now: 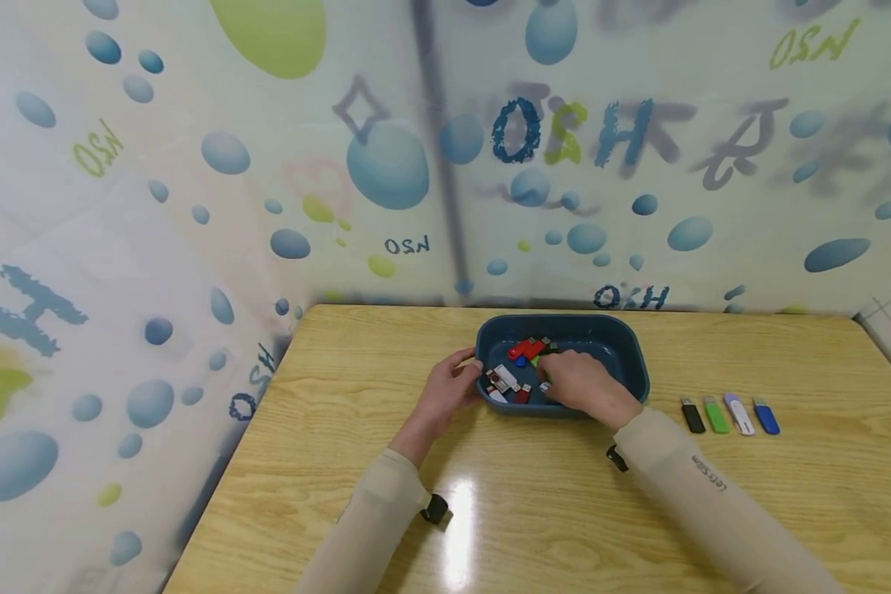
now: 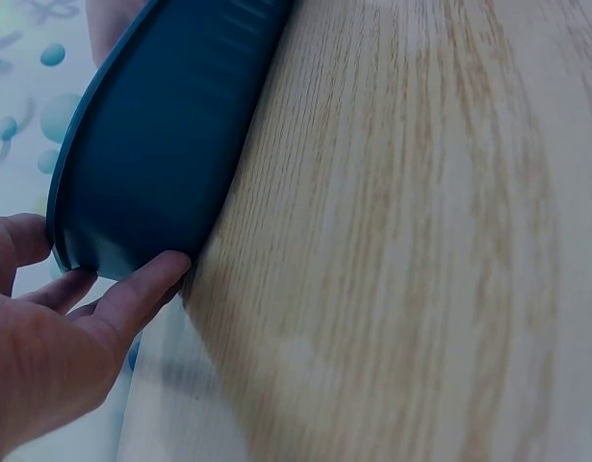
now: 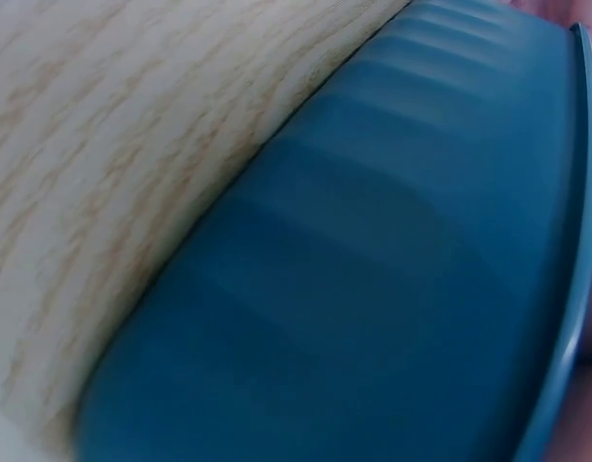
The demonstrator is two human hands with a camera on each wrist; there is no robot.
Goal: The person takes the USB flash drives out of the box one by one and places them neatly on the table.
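Observation:
A dark blue plastic tray [image 1: 609,330] with rounded corners stands at the back of the table, with several USB sticks in its left half. Among them are red sticks [image 1: 518,350], a white stick [image 1: 505,376] and a small dark red one [image 1: 523,394]. My left hand [image 1: 449,386] grips the tray's left end, its thumb at the rim and its fingers against the outer wall [image 2: 132,164]. Over the front rim reaches my right hand [image 1: 582,384], fingers down among the sticks. Its fingertips are hidden, so whether they pinch a stick does not show.
Right of the tray, a row of USB sticks lies on the wooden table [image 1: 371,363]: black [image 1: 692,416], green [image 1: 716,416], white and purple [image 1: 739,415], and blue [image 1: 766,417]. A patterned curtain [image 1: 386,272] hangs right behind the table's back edge.

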